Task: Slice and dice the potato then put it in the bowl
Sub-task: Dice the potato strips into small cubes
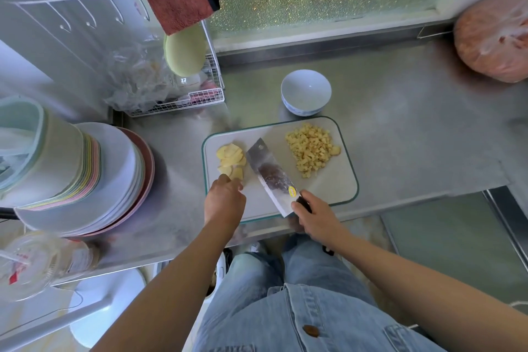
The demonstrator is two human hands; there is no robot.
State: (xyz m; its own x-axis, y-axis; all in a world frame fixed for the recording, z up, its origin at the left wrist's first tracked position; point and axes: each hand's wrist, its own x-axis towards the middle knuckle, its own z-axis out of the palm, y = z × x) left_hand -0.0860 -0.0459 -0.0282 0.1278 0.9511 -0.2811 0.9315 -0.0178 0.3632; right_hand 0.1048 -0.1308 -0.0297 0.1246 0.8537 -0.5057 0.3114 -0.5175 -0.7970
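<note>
Potato slices (pixel 231 161) under left hand (pixel 224 199); right hand (pixel 313 216) grips cleaver (pixel 270 176).

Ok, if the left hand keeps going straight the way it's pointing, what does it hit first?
The left hand points away from the body along the cutting board, so it would likely meet the potato slices first; its fingertips already look about at the nearest slice.

A single wide-angle camera on the person's head looks steeply down and forward at the steel counter (pixel 400 134). The cutting board (pixel 337 188) sits near mid-frame, both forearms reach in from below, and the edges bend.
</note>
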